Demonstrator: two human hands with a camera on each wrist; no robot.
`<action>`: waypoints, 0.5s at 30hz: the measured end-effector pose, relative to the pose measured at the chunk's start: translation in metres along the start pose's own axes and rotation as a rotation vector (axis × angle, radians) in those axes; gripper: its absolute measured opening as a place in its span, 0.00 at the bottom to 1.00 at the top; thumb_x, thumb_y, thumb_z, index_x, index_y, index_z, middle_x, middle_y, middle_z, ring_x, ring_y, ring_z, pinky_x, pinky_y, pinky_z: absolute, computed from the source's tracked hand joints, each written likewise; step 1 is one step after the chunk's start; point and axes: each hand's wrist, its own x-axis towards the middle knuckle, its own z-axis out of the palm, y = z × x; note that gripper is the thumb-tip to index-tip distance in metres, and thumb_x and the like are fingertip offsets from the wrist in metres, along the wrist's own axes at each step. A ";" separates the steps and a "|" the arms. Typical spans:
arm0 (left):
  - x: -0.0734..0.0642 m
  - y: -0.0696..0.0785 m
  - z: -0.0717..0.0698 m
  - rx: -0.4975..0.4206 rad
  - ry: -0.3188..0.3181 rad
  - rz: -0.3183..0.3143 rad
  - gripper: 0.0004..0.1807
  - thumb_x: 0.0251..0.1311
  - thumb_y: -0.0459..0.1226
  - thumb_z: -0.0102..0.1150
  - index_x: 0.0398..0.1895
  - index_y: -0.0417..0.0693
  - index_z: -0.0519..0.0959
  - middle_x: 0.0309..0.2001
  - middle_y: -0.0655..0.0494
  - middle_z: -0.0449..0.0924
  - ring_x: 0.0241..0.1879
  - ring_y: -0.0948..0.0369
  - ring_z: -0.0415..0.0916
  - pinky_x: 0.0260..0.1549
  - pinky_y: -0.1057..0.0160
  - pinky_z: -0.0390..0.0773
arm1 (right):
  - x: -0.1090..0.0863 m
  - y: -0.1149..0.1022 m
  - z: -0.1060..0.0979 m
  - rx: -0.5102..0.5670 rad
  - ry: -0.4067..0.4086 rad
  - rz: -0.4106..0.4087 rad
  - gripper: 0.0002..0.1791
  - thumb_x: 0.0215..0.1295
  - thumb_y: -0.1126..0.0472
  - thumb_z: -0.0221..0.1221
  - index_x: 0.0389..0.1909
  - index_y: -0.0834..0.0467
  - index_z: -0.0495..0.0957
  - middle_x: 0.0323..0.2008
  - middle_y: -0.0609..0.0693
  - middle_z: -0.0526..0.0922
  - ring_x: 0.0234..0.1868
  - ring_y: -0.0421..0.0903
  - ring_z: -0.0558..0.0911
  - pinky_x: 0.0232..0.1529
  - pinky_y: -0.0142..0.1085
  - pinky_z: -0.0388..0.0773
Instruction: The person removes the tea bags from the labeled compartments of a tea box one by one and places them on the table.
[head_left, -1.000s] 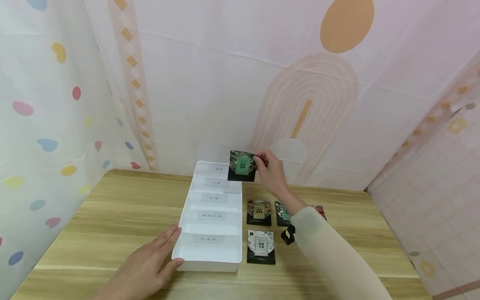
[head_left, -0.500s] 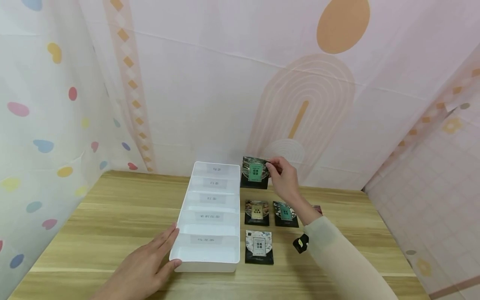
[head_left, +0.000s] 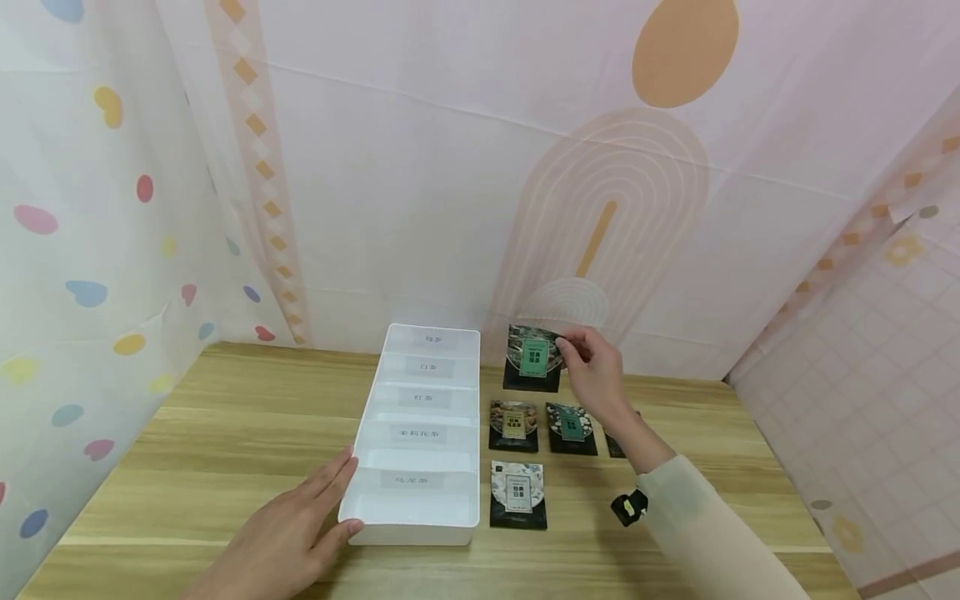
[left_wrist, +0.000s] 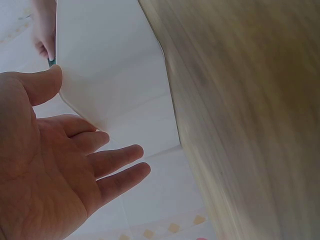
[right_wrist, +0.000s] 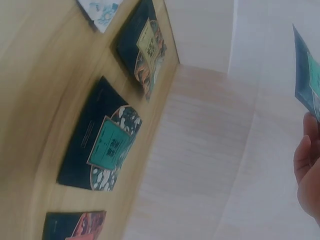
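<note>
My right hand [head_left: 596, 375] pinches the upper right edge of a black sachet with a green label [head_left: 534, 360], raised behind the other sachets. My left hand [head_left: 288, 529] touches the near left corner of a white compartment box [head_left: 414, 534], its fingers nearly straight in the left wrist view. Strips with writing mark the box's compartments. Right of the box lie a sachet with a yellow label [head_left: 513, 427], one with a teal label [head_left: 572, 429] and, nearer, one with a white label [head_left: 518, 496]. A sachet with a red label [right_wrist: 77, 227] is mostly hidden by my right arm in the head view.
A wooden table [head_left: 202, 450] carries everything. Patterned cloth [head_left: 420, 167] hangs behind it and at both sides. A small black object with a yellow mark [head_left: 628, 507] shows beside my right sleeve.
My right hand has moved right and slightly down with the green-labelled sachet, from over the box's far end to beside it. My left hand stays at the box corner.
</note>
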 end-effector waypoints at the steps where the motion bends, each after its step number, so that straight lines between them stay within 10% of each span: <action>1: 0.000 0.000 0.000 0.001 -0.001 0.000 0.41 0.67 0.52 0.69 0.72 0.32 0.72 0.72 0.41 0.72 0.62 0.48 0.80 0.52 0.49 0.84 | -0.001 0.000 -0.002 0.001 -0.002 0.004 0.06 0.76 0.69 0.61 0.48 0.66 0.82 0.34 0.56 0.85 0.31 0.49 0.82 0.28 0.28 0.76; 15: 0.000 -0.001 0.000 0.002 -0.006 -0.008 0.41 0.67 0.52 0.69 0.72 0.32 0.72 0.73 0.41 0.72 0.62 0.48 0.80 0.52 0.50 0.84 | -0.026 0.008 -0.026 -0.011 0.011 0.007 0.03 0.75 0.71 0.61 0.43 0.66 0.83 0.31 0.55 0.85 0.29 0.48 0.82 0.28 0.26 0.77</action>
